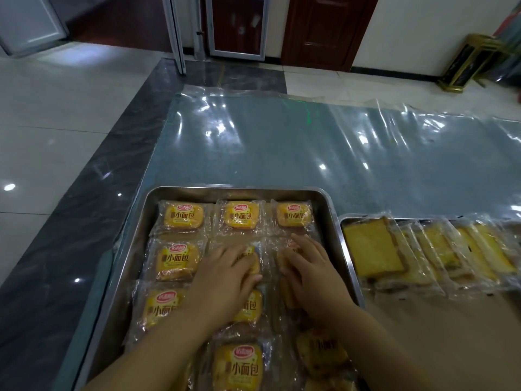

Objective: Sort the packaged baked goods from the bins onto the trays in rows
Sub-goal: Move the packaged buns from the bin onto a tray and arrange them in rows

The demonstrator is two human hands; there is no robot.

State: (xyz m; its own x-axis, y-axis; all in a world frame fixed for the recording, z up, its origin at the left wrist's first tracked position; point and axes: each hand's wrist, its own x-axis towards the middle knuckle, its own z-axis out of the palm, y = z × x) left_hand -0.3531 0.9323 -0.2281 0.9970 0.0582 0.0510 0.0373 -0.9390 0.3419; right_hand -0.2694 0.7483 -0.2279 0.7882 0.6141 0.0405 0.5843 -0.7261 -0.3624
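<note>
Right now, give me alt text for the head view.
Both hands, left hand and right hand, press flat on wrapped small-bread packets in the steel tray, filled in rows. A second tray at right holds overlapping wrapped cake slices.

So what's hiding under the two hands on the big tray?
The left hand and right hand each lie flat on a wrapped bun packet in the steel tray's second row. Only packet edges peek out; their labels are mostly covered.

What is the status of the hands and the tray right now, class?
Both hands, left and right, flat on yellow wrapped bread packets in the steel tray. Rows filling. Nothing in the way.
</note>
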